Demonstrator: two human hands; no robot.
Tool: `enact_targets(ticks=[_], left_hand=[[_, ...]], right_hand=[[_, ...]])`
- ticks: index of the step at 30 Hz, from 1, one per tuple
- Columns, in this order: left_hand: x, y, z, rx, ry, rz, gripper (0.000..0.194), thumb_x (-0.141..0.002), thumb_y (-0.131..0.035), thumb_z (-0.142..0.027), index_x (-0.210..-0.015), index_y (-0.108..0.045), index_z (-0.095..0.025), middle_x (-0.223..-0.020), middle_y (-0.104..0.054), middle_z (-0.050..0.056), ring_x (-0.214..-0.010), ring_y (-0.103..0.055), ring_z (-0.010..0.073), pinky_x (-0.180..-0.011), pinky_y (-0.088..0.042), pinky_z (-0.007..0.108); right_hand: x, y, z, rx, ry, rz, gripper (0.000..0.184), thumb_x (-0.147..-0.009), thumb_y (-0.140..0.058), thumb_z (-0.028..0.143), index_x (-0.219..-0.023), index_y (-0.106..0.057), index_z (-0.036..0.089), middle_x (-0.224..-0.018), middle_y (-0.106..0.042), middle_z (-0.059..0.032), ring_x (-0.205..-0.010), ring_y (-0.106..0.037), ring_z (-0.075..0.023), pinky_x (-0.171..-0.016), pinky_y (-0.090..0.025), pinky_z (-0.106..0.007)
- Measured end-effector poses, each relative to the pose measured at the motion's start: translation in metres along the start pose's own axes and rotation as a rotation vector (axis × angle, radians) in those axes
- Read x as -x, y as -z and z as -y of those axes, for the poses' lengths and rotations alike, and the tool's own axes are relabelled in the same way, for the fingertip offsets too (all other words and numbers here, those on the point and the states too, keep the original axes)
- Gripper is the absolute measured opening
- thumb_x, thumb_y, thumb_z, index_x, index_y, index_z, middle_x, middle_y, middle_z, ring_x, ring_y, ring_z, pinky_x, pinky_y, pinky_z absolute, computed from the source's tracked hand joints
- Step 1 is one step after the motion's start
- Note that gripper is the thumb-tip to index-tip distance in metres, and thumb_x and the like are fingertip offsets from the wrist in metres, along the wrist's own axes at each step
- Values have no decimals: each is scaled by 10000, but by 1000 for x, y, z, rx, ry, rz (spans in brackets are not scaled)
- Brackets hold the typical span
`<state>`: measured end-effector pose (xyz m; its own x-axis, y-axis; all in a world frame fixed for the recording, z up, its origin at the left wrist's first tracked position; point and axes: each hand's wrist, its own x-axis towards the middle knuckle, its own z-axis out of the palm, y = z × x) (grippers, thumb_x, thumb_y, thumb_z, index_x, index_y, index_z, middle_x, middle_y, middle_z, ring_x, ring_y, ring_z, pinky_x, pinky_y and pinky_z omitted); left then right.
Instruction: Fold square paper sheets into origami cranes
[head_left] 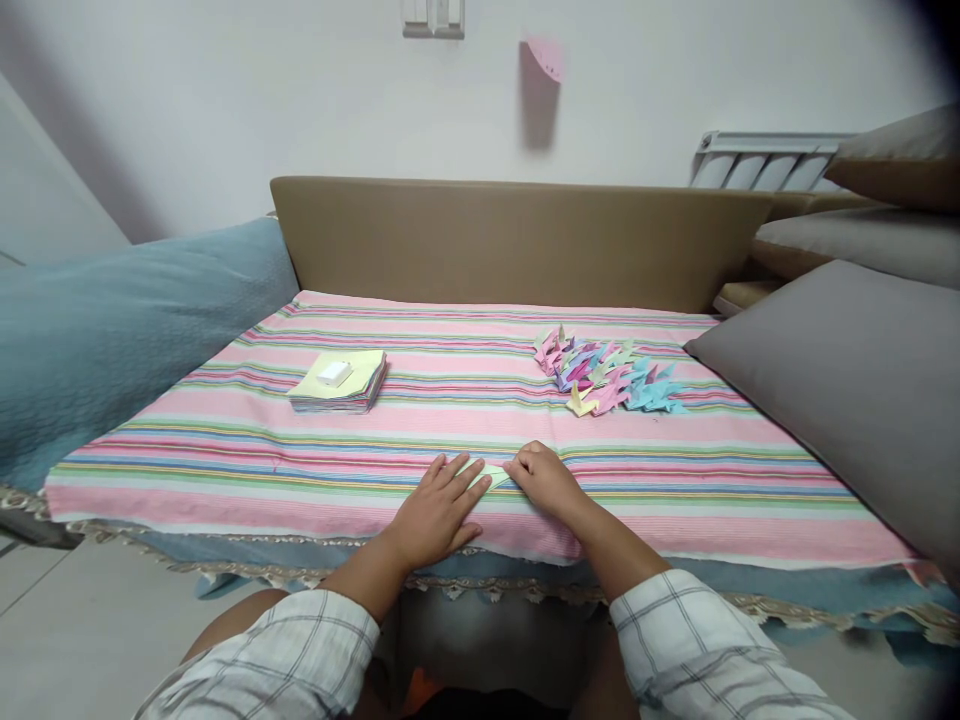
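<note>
A small pale green piece of folded paper (pixel 495 474) lies on the striped cloth (pixel 450 400) near its front edge. My left hand (pixel 442 505) rests flat with fingers spread, its fingertips over the left part of the paper and hiding it. With its fingers curled, my right hand (pixel 546 480) pinches the paper's right end. Farther back on the right sits a cluster of folded paper cranes (pixel 600 375) in pink, purple, yellow, green and blue. To the left stands a stack of square coloured paper (pixel 337 395), yellow on top, with a small white block (pixel 334 373) on it.
Grey cushions (pixel 840 400) lean along the right side. A blue covered armrest (pixel 150 310) borders the left, and a brown backrest (pixel 510 245) rises behind the cloth. On the wall are a pink paper (pixel 546 58) and a white switch plate (pixel 433 18).
</note>
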<state>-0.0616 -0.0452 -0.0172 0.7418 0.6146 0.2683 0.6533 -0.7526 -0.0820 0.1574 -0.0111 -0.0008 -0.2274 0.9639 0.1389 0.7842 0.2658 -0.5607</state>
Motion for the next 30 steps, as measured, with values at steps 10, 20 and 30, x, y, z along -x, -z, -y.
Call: enact_targets(ticks=[10,20,30], left_hand=[[0,1,1,12,-2,14,604,-861,-461,-456,-1395,-319,-210,-1472,-318,88,-1354,-249,292,-1100,-165,519],[-1,2,2,51,1,10,591,-848,-489,-448,-1376,-357,-219,-1458,-346,92,-1351,-265,286,-1104,-172,513],[-1,1,2,58,2,9,584,-843,-499,-439,-1373,-365,-233,-1457,-348,86,-1349,-271,285,-1100,-182,509]], right_hand=[[2,1,2,7,0,-12,316,-868,-488,332,-608,-576,176,-763,-550,-25,-793,-514,-136,-737,-368,-228],[6,0,5,141,59,-64,233,-836,-545,275,-624,-545,178,-743,-519,-21,-766,-486,-146,-706,-345,-242],[9,3,2,82,99,-112,175,-849,-511,286,-723,-574,183,-760,-550,-27,-755,-508,-157,-684,-387,-260]])
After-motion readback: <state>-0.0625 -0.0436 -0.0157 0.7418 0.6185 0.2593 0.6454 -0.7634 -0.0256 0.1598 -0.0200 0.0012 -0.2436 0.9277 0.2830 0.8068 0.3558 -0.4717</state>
